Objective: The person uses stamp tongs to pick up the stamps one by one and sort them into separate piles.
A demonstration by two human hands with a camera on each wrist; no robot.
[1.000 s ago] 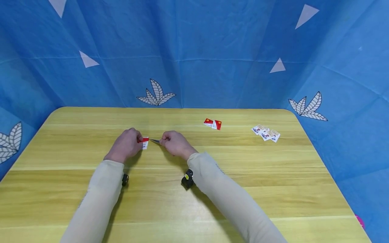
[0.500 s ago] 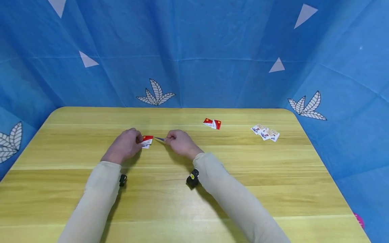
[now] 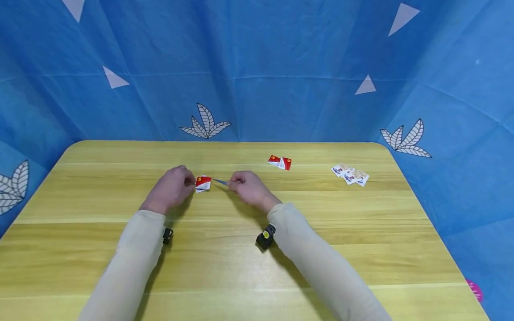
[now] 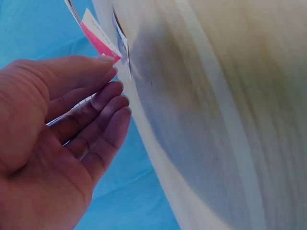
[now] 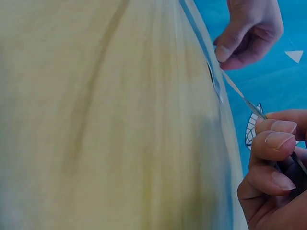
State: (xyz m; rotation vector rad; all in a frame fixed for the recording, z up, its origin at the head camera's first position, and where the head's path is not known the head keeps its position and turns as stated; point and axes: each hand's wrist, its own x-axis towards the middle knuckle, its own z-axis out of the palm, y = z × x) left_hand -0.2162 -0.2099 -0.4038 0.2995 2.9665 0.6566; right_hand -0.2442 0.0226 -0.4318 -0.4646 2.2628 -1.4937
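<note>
My left hand [image 3: 172,188] pinches the left edge of a small red and white stamp [image 3: 203,181] with a yellow emblem. In the left wrist view, the thumb tip lies on a corner of this stamp [image 4: 99,37], while the other fingers curve loosely below. Another whitish stamp [image 3: 202,190] shows partly beneath it, mostly covered. From the right, my right hand [image 3: 246,189] holds thin tweezers [image 3: 220,181], their tip at the stamp's right edge. The right wrist view shows the tweezers' metal tip [image 5: 254,109] reaching the stamp, seen edge-on, with fingers curled round the dark handle.
Two overlapping red and white stamps [image 3: 279,162] lie further back on the wooden table [image 3: 225,267]. To the right is an overlapping group of several pale printed stamps [image 3: 350,174]. A blue patterned cloth [image 3: 281,107] rises behind the table and at its sides.
Both hands have shifted right, the right one farther. The red stamp has slid right with the tweezers, and more of it shows beyond the left fingers.
</note>
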